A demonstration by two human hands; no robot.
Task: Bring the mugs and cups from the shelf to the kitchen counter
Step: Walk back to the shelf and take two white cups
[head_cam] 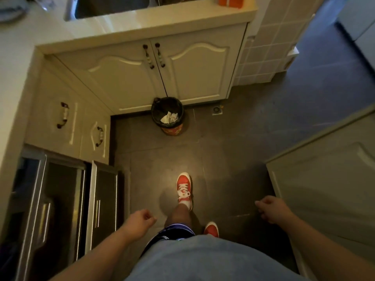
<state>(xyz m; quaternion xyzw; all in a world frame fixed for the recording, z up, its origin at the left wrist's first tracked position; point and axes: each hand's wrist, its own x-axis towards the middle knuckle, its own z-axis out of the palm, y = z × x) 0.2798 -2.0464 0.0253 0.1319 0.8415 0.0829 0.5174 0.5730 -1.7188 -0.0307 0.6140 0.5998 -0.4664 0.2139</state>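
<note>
I look straight down at a dark tiled kitchen floor. My left hand (140, 222) hangs low at the lower middle, fingers curled in, with nothing in it. My right hand (271, 209) hangs at the lower right, fingers also curled and holding nothing. The white kitchen counter (142, 23) runs along the top and down the left side, with a sink (109, 7) set into it. No mug, cup or shelf is in view.
A small bin (167, 116) with crumpled paper stands on the floor before the cream cabinet doors (154, 74). Steel-framed appliance doors (60, 203) stand at the lower left. A pale cabinet door (328, 179) juts in at the right. An orange box (230, 1) sits on the counter.
</note>
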